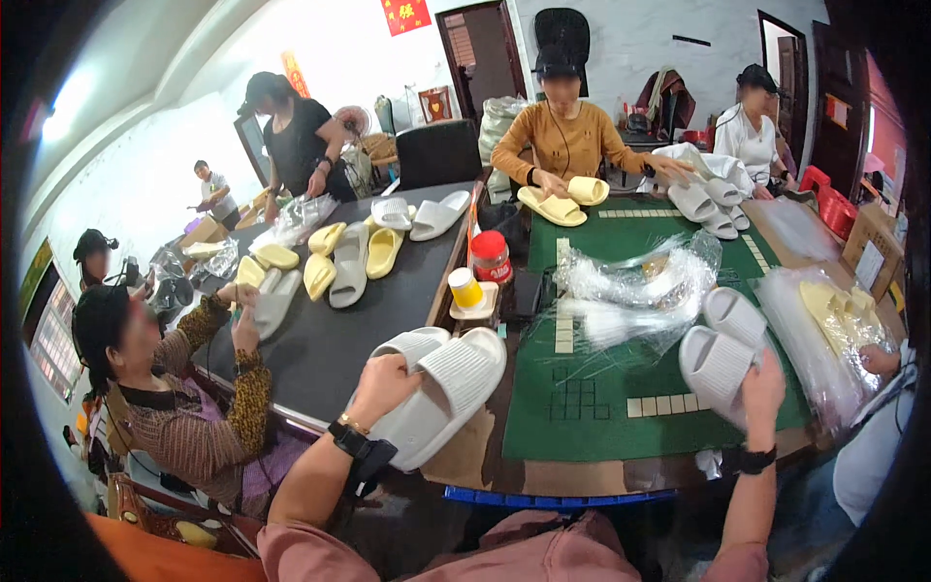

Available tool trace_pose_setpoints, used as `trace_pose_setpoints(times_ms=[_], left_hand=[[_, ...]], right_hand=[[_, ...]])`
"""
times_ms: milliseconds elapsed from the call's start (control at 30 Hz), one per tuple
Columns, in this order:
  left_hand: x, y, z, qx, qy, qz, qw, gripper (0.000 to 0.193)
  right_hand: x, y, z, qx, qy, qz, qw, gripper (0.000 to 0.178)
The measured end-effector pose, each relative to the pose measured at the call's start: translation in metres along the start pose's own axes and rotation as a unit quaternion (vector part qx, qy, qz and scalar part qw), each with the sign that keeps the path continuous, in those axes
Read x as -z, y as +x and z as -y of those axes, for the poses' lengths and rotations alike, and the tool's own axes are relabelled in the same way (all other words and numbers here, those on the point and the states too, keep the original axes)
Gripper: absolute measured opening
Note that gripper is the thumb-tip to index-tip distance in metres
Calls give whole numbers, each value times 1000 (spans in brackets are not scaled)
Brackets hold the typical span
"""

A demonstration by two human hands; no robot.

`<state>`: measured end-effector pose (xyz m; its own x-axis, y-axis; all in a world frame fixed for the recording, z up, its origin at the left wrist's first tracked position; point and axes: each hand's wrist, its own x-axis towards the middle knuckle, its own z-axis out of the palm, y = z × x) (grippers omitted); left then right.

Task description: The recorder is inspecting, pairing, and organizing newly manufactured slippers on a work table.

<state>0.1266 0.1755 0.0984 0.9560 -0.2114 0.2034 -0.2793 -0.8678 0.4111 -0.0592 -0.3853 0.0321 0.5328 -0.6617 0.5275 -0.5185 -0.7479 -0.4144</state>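
My left hand is closed round the inner edge of a pair of light grey slide sandals, held together over the near left corner of the green-topped table. On the right, my right hand grips a second pair of grey slide sandals by the heel end, above the green top's right part. Its fingers are partly hidden behind the soles. Between the two pairs, farther off, lies a heap of clear plastic bags and thin strips.
A red-lidded jar and a yellow cup stand by the seam of the two tables. Yellow and grey slides cover the dark left table. Bagged yellow slides lie at right. Several people work around the tables.
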Motion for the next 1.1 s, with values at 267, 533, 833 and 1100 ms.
trace_pose_setpoints(times_ms=[267, 533, 833, 1100], left_hand=[[-93, -40, -88, 7, -133, 100, 986, 30], [-174, -90, -132, -5, -225, 132, 965, 32], [-173, -106, -119, -96, -152, 115, 977, 31], [-190, -94, -133, -168, -162, 55, 971, 31]], right_hand=[[-10, -54, 13, 110, 139, 104, 979, 33], [-19, -168, 108, 74, 206, 424, 879, 90], [-45, -169, 103, 66, 272, 344, 896, 77], [-81, -138, 79, 102, 251, 299, 915, 61]])
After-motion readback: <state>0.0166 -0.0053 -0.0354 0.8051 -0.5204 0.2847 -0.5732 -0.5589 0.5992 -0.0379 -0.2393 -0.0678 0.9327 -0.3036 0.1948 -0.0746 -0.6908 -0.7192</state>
